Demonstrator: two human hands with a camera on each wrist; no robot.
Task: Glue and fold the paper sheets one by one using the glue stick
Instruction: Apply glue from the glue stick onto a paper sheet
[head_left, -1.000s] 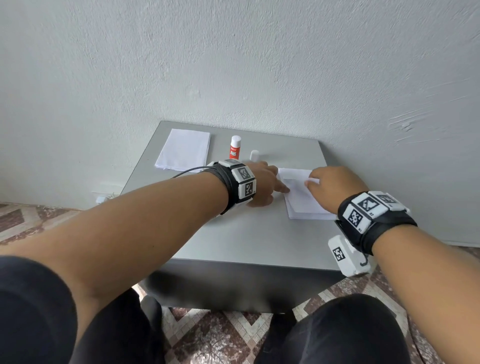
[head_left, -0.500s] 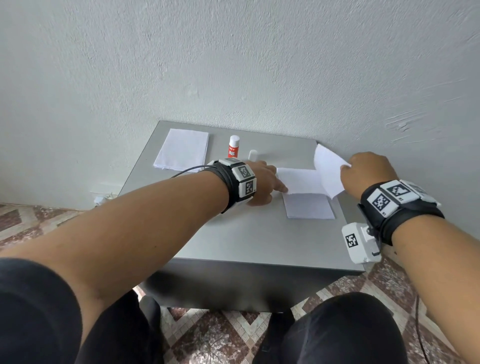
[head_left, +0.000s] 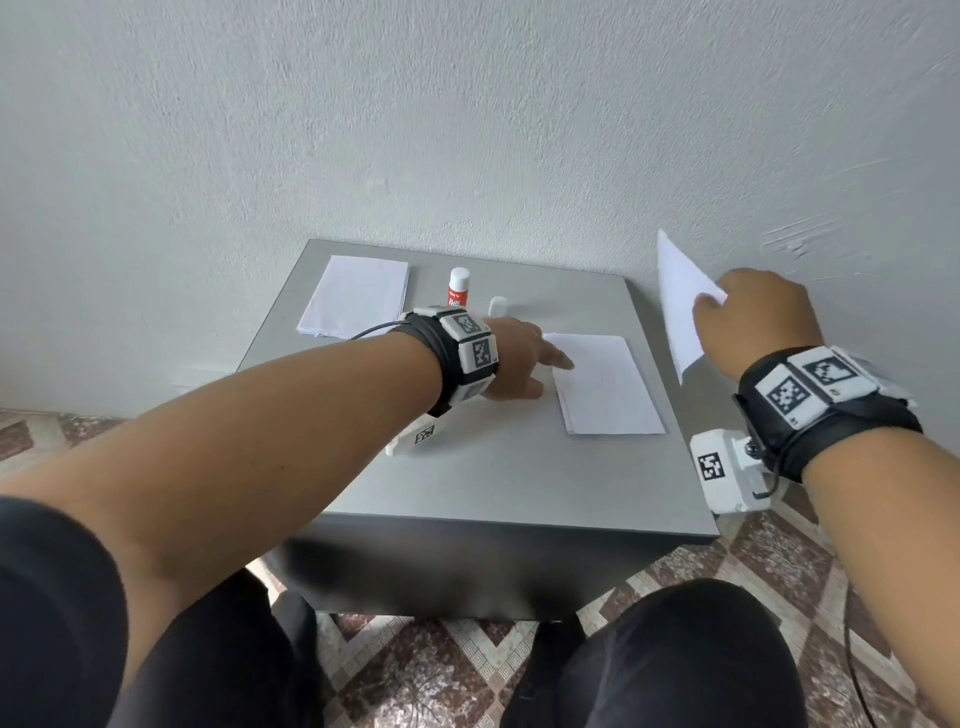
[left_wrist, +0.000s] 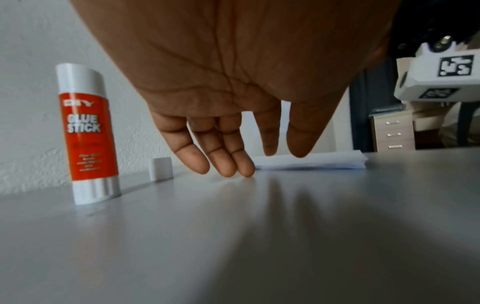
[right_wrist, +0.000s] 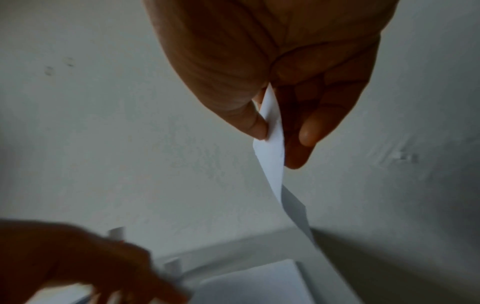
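Observation:
My right hand (head_left: 753, 317) pinches a single white paper sheet (head_left: 680, 301) between thumb and fingers (right_wrist: 301, 131) and holds it in the air, off the table's right edge near the wall. A stack of white sheets (head_left: 605, 384) lies on the grey table (head_left: 467, 483). My left hand (head_left: 524, 364) lies flat with straight fingers (left_wrist: 221, 158), its index tip on the stack's left edge (left_wrist: 309, 161). An uncapped red and white glue stick (head_left: 458, 287) stands upright at the back (left_wrist: 87, 133), and its white cap (head_left: 497, 306) lies beside it (left_wrist: 161, 168).
A second pile of white sheets (head_left: 356, 296) lies at the table's back left. A plastered wall (head_left: 467, 130) rises right behind the table. Patterned floor tiles (head_left: 415, 675) and my dark-trousered knees lie below the front edge. A drawer unit (left_wrist: 392, 131) stands off to the right.
My right hand has lifted one sheet off the stack and carried it up and to the right, past the table's edge. My left hand has stayed on the stack.

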